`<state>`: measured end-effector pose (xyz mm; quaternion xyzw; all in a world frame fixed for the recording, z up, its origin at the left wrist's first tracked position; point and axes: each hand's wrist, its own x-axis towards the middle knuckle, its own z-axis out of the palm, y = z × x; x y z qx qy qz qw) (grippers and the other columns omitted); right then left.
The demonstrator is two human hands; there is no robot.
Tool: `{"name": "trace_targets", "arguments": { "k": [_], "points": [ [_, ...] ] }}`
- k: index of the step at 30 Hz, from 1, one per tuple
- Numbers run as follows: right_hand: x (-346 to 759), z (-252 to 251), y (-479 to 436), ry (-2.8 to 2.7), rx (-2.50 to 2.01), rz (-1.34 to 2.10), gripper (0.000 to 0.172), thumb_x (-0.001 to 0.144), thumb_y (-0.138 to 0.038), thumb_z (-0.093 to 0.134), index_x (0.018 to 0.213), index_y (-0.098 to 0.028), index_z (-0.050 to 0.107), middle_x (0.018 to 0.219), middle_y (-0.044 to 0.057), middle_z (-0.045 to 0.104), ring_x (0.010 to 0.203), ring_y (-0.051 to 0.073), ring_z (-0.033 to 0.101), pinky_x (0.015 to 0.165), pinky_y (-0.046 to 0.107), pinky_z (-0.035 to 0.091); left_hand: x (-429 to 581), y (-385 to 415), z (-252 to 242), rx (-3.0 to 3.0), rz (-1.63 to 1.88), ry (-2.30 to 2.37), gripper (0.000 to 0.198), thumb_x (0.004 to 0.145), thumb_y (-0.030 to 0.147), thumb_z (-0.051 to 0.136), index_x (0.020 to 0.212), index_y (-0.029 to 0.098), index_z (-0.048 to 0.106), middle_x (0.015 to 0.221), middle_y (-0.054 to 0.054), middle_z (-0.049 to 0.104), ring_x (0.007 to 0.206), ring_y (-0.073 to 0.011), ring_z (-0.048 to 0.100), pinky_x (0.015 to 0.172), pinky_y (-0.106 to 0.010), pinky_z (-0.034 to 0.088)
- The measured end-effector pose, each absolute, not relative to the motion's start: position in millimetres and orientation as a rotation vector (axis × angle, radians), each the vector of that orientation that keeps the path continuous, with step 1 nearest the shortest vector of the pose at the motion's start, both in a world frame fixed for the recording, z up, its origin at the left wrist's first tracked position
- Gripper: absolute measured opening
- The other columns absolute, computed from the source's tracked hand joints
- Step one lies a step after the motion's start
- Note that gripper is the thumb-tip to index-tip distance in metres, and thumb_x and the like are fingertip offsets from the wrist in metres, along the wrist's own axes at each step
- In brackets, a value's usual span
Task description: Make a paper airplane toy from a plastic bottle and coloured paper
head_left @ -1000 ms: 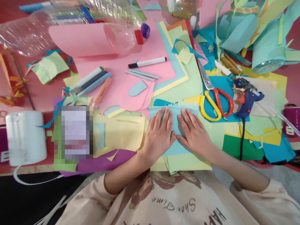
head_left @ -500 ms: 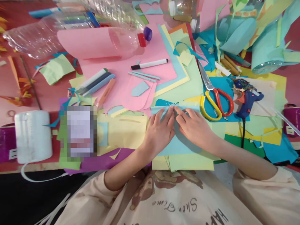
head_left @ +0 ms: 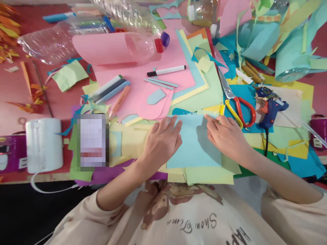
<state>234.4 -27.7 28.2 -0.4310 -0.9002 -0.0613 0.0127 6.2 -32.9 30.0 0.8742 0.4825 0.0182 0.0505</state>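
Note:
A light blue sheet of paper (head_left: 192, 149) lies flat in front of me, its far edge running level. My left hand (head_left: 163, 139) rests on the sheet's left part, fingers stretched out towards the far left corner. At the far right corner, my right hand (head_left: 227, 137) touches the edge with an outstretched index finger; its other fingers are partly bent. Neither hand holds anything up. Just beyond the far edge sits a piece of darker blue paper (head_left: 180, 111). Red and yellow handled scissors (head_left: 238, 102) lie close beyond my right hand.
A blue glue gun (head_left: 272, 110) stands at the right with its cord. Markers (head_left: 109, 89), a black-capped marker (head_left: 167, 70) and a pink-wrapped plastic bottle (head_left: 114, 47) lie farther back. At the left are a white box-shaped device (head_left: 44, 144) and a blurred-out phone-like object (head_left: 93, 141).
My hands have moved apart along the far edge of the light blue sheet, left hand leftward and right hand rightward. More of the sheet shows between them. The view has shifted slightly.

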Motion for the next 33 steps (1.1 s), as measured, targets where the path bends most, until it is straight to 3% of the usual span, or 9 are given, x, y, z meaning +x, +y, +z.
{"name": "trace_targets", "arguments": {
  "k": [3, 7, 11, 19, 25, 29, 33],
  "points": [
    [245, 25, -30, -2.782, -1.386, -0.142, 0.025, 0.094, -0.013, 0.041, 0.098, -0.011, 0.066, 0.127, 0.014, 0.067, 0.095, 0.027, 0.053, 0.073, 0.039, 0.038, -1, -38, 27, 2.608, 0.077, 1.515, 0.046, 0.094, 0.019, 0.039, 0.139, 0.018, 0.053, 0.144, -0.012, 0.053, 0.126, -0.0313, 0.051, 0.092, -0.044, 0.049],
    [250, 22, -31, -2.741, -1.406, -0.141, 0.025, 0.094, -0.015, 0.041, 0.102, -0.012, 0.065, 0.114, 0.013, 0.072, 0.096, 0.027, 0.053, 0.075, 0.039, 0.038, -4, -42, 23, 2.579, 0.093, 1.590, 0.048, 0.094, 0.019, 0.041, 0.140, 0.024, 0.052, 0.148, -0.013, 0.049, 0.127, -0.0313, 0.051, 0.091, -0.044, 0.049],
    [251, 22, -32, -2.717, -1.422, -0.204, 0.030, 0.096, -0.020, 0.043, 0.115, -0.008, 0.062, 0.104, 0.015, 0.074, 0.099, 0.029, 0.053, 0.075, 0.039, 0.038, -5, -44, 21, 2.625, 0.092, 1.600, 0.047, 0.094, 0.019, 0.041, 0.139, 0.023, 0.054, 0.146, -0.013, 0.051, 0.126, -0.0306, 0.053, 0.090, -0.044, 0.050],
    [260, 22, -36, -2.702, -1.471, -0.250, 0.032, 0.097, -0.031, 0.050, 0.115, -0.007, 0.063, 0.106, 0.015, 0.074, 0.103, 0.030, 0.054, 0.073, 0.039, 0.038, -2, -47, 19, 2.704, 0.059, 1.655, 0.045, 0.093, 0.019, 0.044, 0.137, 0.024, 0.056, 0.143, -0.013, 0.054, 0.124, -0.0313, 0.056, 0.087, -0.041, 0.051],
    [263, 24, -30, -2.710, -1.439, -0.307, 0.029, 0.096, -0.032, 0.053, 0.109, -0.008, 0.063, 0.104, 0.013, 0.074, 0.104, 0.028, 0.055, 0.077, 0.037, 0.038, -5, -50, 15, 2.656, 0.099, 1.644, 0.048, 0.094, 0.020, 0.044, 0.142, 0.023, 0.050, 0.147, -0.014, 0.050, 0.136, -0.0329, 0.046, 0.101, -0.047, 0.045],
    [261, 25, -20, -2.730, -1.382, -0.385, 0.020, 0.095, -0.024, 0.054, 0.105, -0.010, 0.064, 0.096, 0.010, 0.073, 0.099, 0.026, 0.056, 0.077, 0.036, 0.038, -3, -44, 16, 2.613, 0.228, 1.600, 0.039, 0.094, 0.025, 0.047, 0.130, 0.019, 0.060, 0.140, -0.014, 0.057, 0.131, -0.0326, 0.050, 0.109, -0.052, 0.038],
    [262, 25, -13, -2.782, -1.311, -0.399, 0.013, 0.093, -0.012, 0.053, 0.089, -0.014, 0.065, 0.097, 0.007, 0.073, 0.096, 0.024, 0.058, 0.077, 0.034, 0.039, 7, -29, 19, 2.660, 0.360, 1.524, 0.029, 0.095, 0.029, 0.048, 0.115, 0.016, 0.067, 0.126, -0.014, 0.066, 0.117, -0.0292, 0.059, 0.103, -0.049, 0.044]
  ]
}}
